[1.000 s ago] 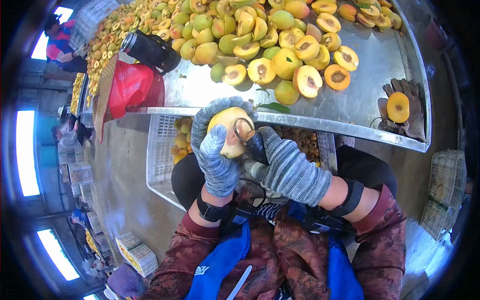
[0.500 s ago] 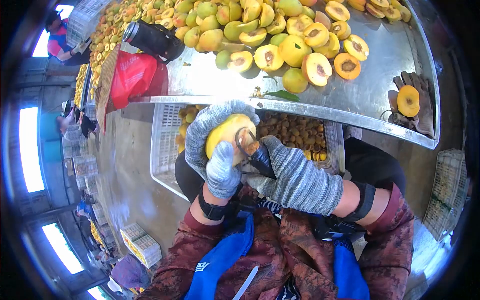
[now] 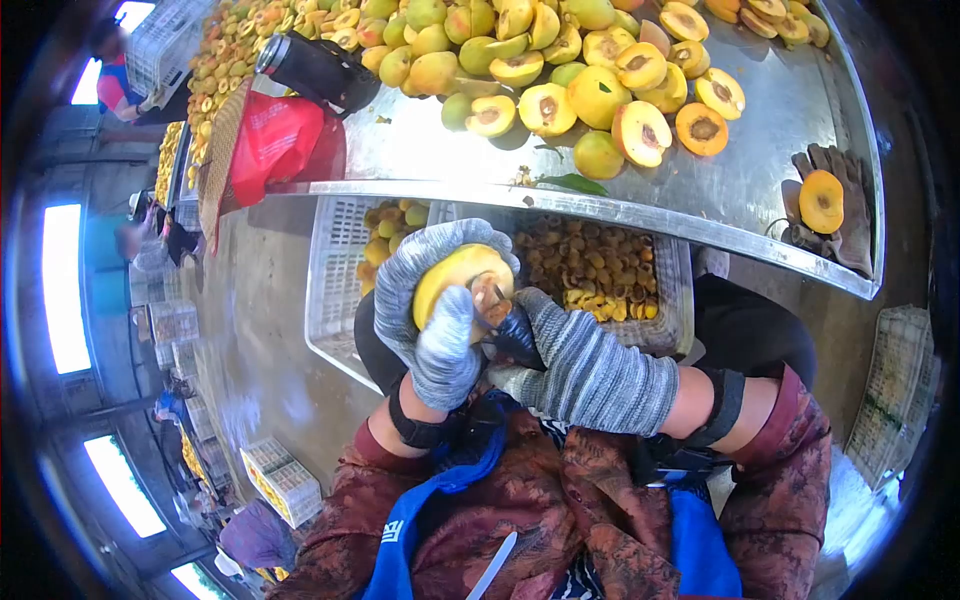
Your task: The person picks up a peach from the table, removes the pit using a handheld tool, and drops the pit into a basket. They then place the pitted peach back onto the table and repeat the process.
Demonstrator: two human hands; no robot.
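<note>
My left hand [image 3: 405, 295], in a grey knitted glove, is wrapped round a halved yellow peach [image 3: 452, 272] with its cut face towards my right hand. In my gloved right hand [image 3: 600, 365] is a pitting knife [image 3: 517, 336] with a dark handle, its tip in the brown pit area of the peach. Most of the blade is hidden in the fruit. Below the hands, partly covered by them, a crate [image 3: 318, 280] holds peaches on its left side and many brown pits [image 3: 590, 262] on its right.
Whole and halved peaches [image 3: 600, 95] are heaped on the metal table [image 3: 420, 150]. A black flask [image 3: 315, 72], a red bag [image 3: 275, 145] and a green leaf [image 3: 575, 184] lie there too. At right, a peach half [image 3: 821, 201] rests on a brown glove [image 3: 850, 190]. Co-workers and crates stand at left.
The knife has turned in the peach; its curved blade, seen clearly before, now sits deeper in the pit area. Both hands stay close together, and the whole view has shifted slightly.
</note>
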